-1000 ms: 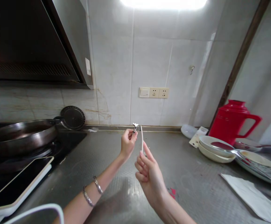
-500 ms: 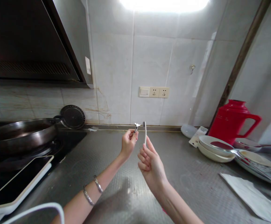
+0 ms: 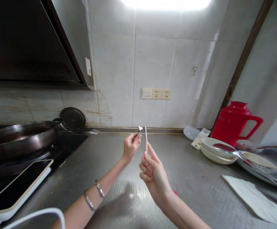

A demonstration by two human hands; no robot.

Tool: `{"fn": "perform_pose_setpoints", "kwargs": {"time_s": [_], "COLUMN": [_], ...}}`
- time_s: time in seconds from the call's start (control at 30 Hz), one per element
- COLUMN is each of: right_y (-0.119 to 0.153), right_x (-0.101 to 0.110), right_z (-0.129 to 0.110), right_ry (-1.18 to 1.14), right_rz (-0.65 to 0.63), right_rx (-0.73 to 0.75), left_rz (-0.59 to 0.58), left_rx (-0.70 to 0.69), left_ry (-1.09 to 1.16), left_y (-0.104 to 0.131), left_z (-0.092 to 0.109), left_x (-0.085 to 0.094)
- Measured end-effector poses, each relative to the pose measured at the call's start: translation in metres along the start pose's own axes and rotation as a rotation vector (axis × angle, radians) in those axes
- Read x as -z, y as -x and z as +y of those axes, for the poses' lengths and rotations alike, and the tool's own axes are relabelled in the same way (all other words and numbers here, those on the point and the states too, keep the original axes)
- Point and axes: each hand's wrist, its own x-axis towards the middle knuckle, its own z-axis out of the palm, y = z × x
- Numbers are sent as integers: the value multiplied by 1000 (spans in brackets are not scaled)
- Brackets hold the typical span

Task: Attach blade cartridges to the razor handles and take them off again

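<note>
Toothbrush (image 3: 146, 140) bristles have moved left, nearer the small white-tipped piece (image 3: 140, 129), since the last frame. Steel countertop (image 3: 200, 190) spans beneath two hands; a range hood (image 3: 28, 38) hangs at ten o'clock. One frying pan (image 3: 21, 144) sits at nine, its contents too dark to tell. One red thermos (image 3: 231, 125) stands at three. Toward four, two shallow bowls (image 3: 218, 158) are stacked, the upper containing one ladle (image 3: 224, 147). The left hand (image 3: 130, 148), below two bracelets (image 3: 94, 195), pinches the piece near centre; the right hand (image 3: 155, 175) has its fingertips closed on the toothbrush handle, just beside it.
</note>
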Motion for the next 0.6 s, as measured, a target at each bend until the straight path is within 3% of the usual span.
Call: {"fn": "perform_pose_setpoints", "kwargs": {"time_s": [0.17,0.27,0.33,0.43,0.6], "right_y": [9,-13,-38,-78,-126], "right_x": [-5,-5,-1,12,39], "right_z": [0,-21,-41,-67,-90], "right_ry": [82,182,372,732,1114], "right_rz": [-89,-104,-115,66,328], "right_rx": [-11,91,231,620,784], "left_rz": [48,-5,-53,-90,-142], "left_rx": [-5,15,31,41,142], "left_ry": [0,10,22,54,189], "left_y": [-11,-15,-16,-17,-17], "left_z": [2,6,9,13,12], "left_x": [10,14,15,15,17]}}
